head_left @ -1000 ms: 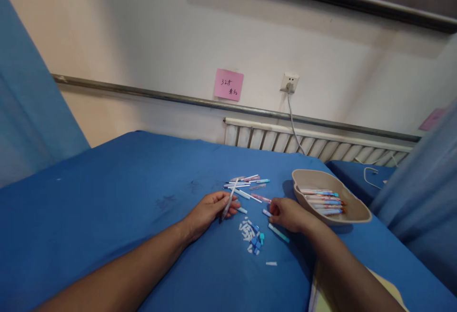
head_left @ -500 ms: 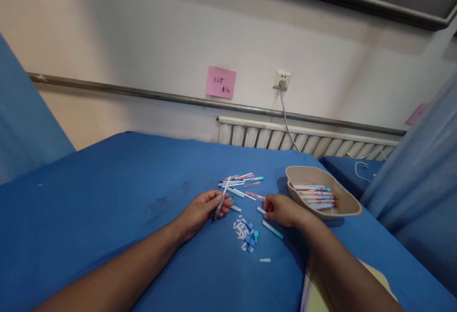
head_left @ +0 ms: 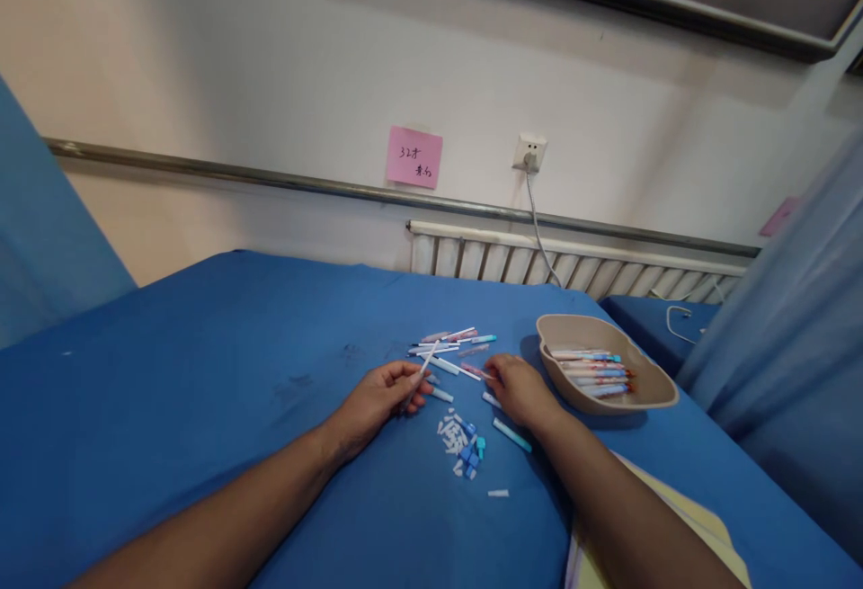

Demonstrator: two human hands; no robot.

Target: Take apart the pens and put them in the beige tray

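The right hand (head_left: 519, 388) has moved off the short pale tube (head_left: 491, 400) to the pink tube (head_left: 477, 371) farther out; whether it grips that, I cannot tell. The left hand (head_left: 381, 398) pinches a slim pen (head_left: 430, 358) above the blue cloth (head_left: 378, 517), before the loose pens (head_left: 443, 350).

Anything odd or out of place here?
Dark smudges, possibly stains, mar the blue cloth left of the left hand. One white piece lies apart from the small pile of white pieces.
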